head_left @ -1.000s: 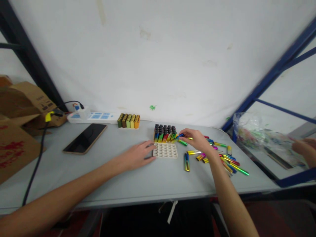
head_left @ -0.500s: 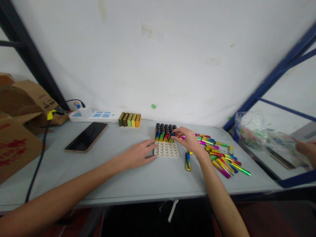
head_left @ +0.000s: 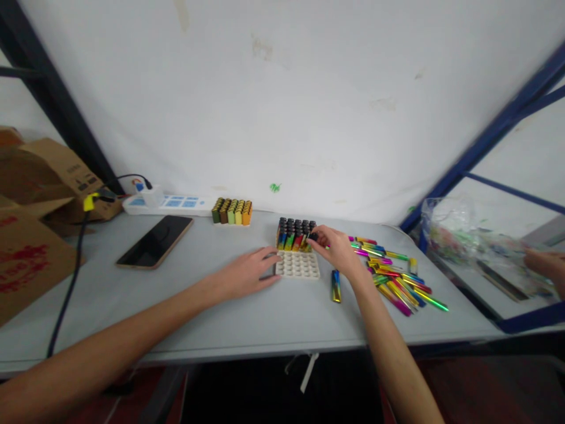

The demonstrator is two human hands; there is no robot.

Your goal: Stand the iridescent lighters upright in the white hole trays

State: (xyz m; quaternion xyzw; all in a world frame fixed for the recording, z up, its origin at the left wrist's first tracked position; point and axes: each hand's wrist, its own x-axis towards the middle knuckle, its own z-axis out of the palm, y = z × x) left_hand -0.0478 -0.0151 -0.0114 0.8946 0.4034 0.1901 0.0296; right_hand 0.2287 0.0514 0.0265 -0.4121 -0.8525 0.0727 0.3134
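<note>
A white tray with rows of holes (head_left: pixel 298 266) lies on the table. Its left edge is met by the fingertips of my left hand (head_left: pixel 249 275), whose fingers are spread with nothing in them. Right behind the tray, lighters with black tops and shiny coloured bodies (head_left: pixel 289 241) stand upright in tight rows. At the front right corner of this block, the thumb and fingers of my right hand (head_left: pixel 338 252) pinch a black-topped lighter (head_left: pixel 313 237); its lower part is hard to make out. One blue and gold shiny piece (head_left: pixel 336 287) lies by itself below my right wrist.
Several shiny coloured pieces (head_left: pixel 399 288) lie heaped on the right. Further back stands a block of green, brown and yellow lighters (head_left: pixel 232 213), near a power strip (head_left: pixel 188 205). A phone (head_left: pixel 155 242) and cardboard box (head_left: pixel 35 259) are left. Another person's hand (head_left: pixel 547 266) shows far right.
The fingers of my right hand have shifted slightly at the block's corner, and a black lighter top now shows between them. My left hand stays against the tray.
</note>
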